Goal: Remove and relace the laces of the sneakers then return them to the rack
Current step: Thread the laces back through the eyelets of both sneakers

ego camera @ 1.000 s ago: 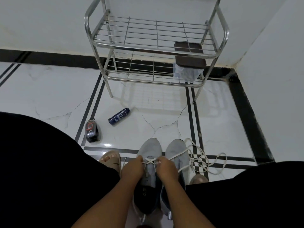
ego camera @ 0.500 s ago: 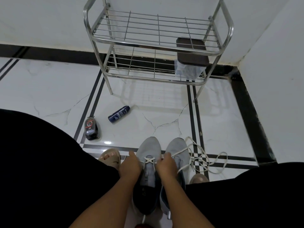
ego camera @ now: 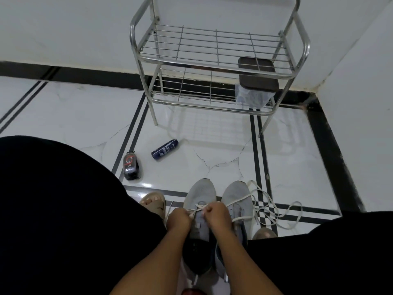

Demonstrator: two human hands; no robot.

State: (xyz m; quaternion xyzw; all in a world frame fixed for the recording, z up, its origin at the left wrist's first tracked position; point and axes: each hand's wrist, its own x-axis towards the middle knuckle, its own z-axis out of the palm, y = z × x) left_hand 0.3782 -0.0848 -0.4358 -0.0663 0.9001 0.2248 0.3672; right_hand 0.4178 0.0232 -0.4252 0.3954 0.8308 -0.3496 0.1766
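The left sneaker (ego camera: pixel 201 201) stands on the floor (ego camera: pixel 223 154) beside its pair (ego camera: pixel 237 199), between the person's knees. Both hands, left (ego camera: pixel 178 219) and right (ego camera: pixel 217 213), pinch its lace (ego camera: pixel 198 208) at the lowest eyelets; relacing looks barely begun. Next, each end must cross to the next eyelet. The rack (ego camera: pixel 212 67), near the wall corner, carries only a lidded tub (ego camera: pixel 256 81).

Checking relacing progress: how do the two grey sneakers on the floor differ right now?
The left grey mesh sneaker has its white lace crossed low through the eyelets, with the left hand and right hand each pinching it. The right grey mesh sneaker is untouched, its loose white lace trailing over the tiled floor. Both stand side by side, toes toward the steel wire rack.
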